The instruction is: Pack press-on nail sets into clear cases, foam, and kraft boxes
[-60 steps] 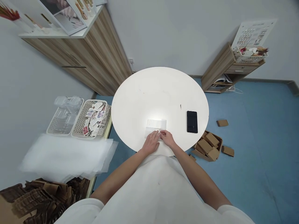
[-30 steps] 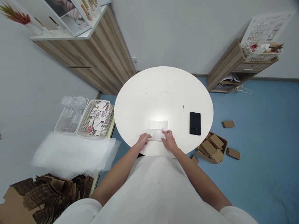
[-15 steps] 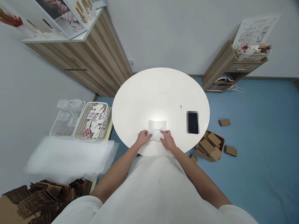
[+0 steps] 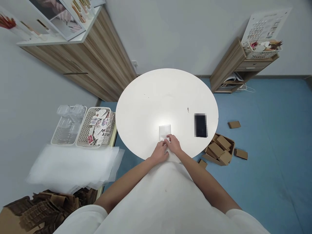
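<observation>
A folded piece of thin white foam sheet (image 4: 165,130) lies on the round white table (image 4: 165,87) near its front edge, now a narrow upright strip. My left hand (image 4: 159,152) is at the near end of this sheet, fingers bent and closed on its edge. From the right, my right hand (image 4: 174,144) reaches over the same end, with thumb and fingertips pinched on it. The fingertips of both hands nearly meet. Whatever may be wrapped inside the sheet is hidden.
A pixelated dark rectangle (image 4: 201,125) lies at the table's right. Left are a basket of printed cards (image 4: 80,133), a bin of clear plastic boxes (image 4: 55,136), stacked foam sheets (image 4: 73,165) and flattened brown cartons (image 4: 41,211). Small boxes fill a carton (image 4: 212,158) on the floor.
The foam sheet has gone from a wide shape to a narrower strip. My left hand has moved right and toward my body, close to my right hand. The view has shifted slightly.
</observation>
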The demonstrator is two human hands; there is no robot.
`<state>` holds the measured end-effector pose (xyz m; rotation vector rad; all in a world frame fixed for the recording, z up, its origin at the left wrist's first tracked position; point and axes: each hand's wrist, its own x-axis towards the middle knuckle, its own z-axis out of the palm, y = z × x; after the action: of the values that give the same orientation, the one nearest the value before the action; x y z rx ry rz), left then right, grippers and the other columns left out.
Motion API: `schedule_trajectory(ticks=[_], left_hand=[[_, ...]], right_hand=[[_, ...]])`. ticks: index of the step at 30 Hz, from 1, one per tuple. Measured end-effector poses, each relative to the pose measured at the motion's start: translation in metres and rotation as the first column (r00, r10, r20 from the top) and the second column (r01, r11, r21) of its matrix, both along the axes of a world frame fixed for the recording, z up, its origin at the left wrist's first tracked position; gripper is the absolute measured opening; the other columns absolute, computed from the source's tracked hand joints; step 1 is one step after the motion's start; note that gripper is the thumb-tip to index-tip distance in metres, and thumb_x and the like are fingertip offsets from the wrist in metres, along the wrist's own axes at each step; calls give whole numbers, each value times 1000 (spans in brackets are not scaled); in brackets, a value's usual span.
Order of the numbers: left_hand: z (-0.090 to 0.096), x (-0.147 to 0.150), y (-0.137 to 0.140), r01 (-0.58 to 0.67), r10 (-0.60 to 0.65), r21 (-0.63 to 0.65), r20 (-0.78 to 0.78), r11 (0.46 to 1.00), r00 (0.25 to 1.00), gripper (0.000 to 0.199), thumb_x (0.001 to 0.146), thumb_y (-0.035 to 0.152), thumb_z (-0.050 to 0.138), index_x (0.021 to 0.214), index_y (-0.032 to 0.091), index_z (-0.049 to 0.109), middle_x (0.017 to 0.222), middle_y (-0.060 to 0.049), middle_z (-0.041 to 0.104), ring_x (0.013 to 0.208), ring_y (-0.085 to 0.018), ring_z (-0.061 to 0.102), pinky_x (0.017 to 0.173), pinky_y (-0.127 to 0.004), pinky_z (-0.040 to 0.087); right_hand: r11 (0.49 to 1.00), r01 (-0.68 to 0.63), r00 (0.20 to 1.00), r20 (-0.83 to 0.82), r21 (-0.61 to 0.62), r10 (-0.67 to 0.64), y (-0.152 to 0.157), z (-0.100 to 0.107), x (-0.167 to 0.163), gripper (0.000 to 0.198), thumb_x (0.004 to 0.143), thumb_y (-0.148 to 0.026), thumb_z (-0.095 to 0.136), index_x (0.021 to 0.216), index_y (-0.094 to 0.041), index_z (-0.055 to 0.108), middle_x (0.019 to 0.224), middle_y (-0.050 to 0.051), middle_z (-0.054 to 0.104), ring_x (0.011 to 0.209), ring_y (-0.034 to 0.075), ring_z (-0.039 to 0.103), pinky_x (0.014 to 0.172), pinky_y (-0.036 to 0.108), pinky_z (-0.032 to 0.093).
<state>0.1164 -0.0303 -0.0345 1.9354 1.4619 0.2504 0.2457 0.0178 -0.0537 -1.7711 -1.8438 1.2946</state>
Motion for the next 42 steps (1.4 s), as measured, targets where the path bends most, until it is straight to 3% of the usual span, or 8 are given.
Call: schedule_trajectory(ticks=[5, 8, 14, 19, 23, 28, 34, 42], left_hand=[[0, -17, -15, 73, -78, 103, 41, 992, 996, 36, 78, 28, 44, 113, 20, 50, 118, -10, 47, 110, -24, 43, 91, -40, 39], [-4, -28, -4, -66, 65, 174, 11, 982, 998, 35, 83, 27, 37, 115, 19, 48, 119, -11, 47, 111, -22, 43, 92, -40, 38], [-13, -22, 23, 37, -3, 204, -164, 978, 986, 46, 80, 31, 44, 125, 21, 37, 131, -11, 37, 122, -26, 32, 97, -44, 29], [-16, -20, 25, 55, -19, 192, -182, 980, 983, 48, 78, 29, 46, 124, 20, 37, 130, -11, 39, 122, -25, 31, 98, -43, 27], [-14, -23, 31, 23, -8, 148, -102, 989, 995, 49, 73, 29, 50, 121, 21, 40, 127, -9, 43, 119, -25, 35, 97, -42, 31], [-6, -28, 46, -63, 62, 24, 60, 998, 996, 49, 66, 23, 54, 115, 20, 45, 117, -9, 50, 111, -25, 43, 92, -39, 37], [3, -39, 39, -106, 195, -358, 223, 928, 955, 36, 74, 40, 48, 104, 21, 54, 106, -6, 55, 96, -22, 51, 82, -34, 41], [-9, -31, 21, -325, 402, -309, 232, 894, 886, 40, 65, 26, 57, 104, 20, 53, 105, -6, 51, 88, -18, 52, 75, -29, 43]], right_hand=[[999, -11, 999, 34, 32, 10, -4, -4, -3, 29, 76, -22, 44, 105, -25, 47, 92, 1, 50, 76, 14, 51, 66, 27, 41], [998, -48, 999, 13, 47, 48, -3, -7, 1, 30, 77, -22, 43, 106, -24, 47, 90, 2, 50, 78, 14, 51, 66, 28, 43], [982, -157, 987, 37, 104, 154, -6, -3, 10, 41, 77, -16, 43, 118, -21, 40, 100, 6, 49, 86, 16, 51, 74, 31, 45], [882, -382, 918, 226, 275, 326, -14, 5, 13, 61, 71, -18, 54, 127, -21, 30, 132, 11, 32, 121, 26, 30, 95, 41, 32], [841, -481, 856, 343, 249, 387, -7, 3, 4, 76, 62, -17, 65, 128, -19, 27, 133, 12, 33, 121, 28, 29, 95, 42, 31], [826, -519, 829, 364, 220, 424, 10, 7, -2, 59, 63, -23, 64, 116, -16, 41, 114, 12, 48, 104, 27, 43, 83, 36, 40], [833, -544, 827, 232, 100, 512, 5, 17, 8, 29, 77, -37, 48, 96, -16, 54, 90, 9, 54, 83, 21, 50, 71, 31, 40], [876, -482, 875, 33, -31, 482, 26, 19, 14, 21, 78, -37, 45, 80, -20, 56, 91, 4, 52, 75, 16, 51, 65, 27, 39]])
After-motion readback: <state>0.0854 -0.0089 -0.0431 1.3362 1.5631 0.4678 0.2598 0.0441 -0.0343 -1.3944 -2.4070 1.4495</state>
